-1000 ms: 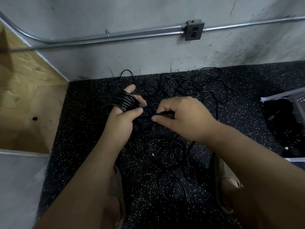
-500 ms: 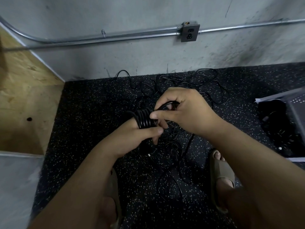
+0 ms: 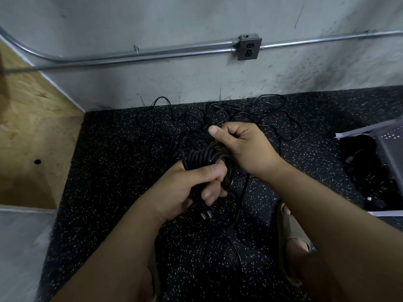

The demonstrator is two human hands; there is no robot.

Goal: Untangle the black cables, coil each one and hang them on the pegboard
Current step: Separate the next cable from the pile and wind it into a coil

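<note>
**A:** Where is the coil (image 3: 201, 159)?

**B:** Off the floor (image 3: 113, 153), wound in thick black turns round the left hand (image 3: 185, 189). Its fingers (image 3: 209, 194) curl shut over the bundle with the thumb clamped across the top. The plug (image 3: 206, 214) pokes out below the hand, prongs down.

**A:** And the right hand (image 3: 244, 147)?

**B:** It sits just above and to the right of the coil, touching its upper edge. Its fingers are folded, and the thumb pinches a strand (image 3: 214, 147) that rises out of the turns.

**A:** So which hand does the work?

**B:** The right one, I'd judge. It has the loose strand, and the coil lies down and to the left of its fingers. The coil's long axis slants from the upper left down to the plug. Another wrap or a tuck would have to cross that axis.

**A:** How does the cable look?

**B:** Matte black, stout, the turns packed side by side. The thin tangle (image 3: 246, 118) lies behind on the floor by the wall (image 3: 174, 83). A perforated panel (image 3: 392, 140), perhaps the pegboard, is well off to the right.
</note>
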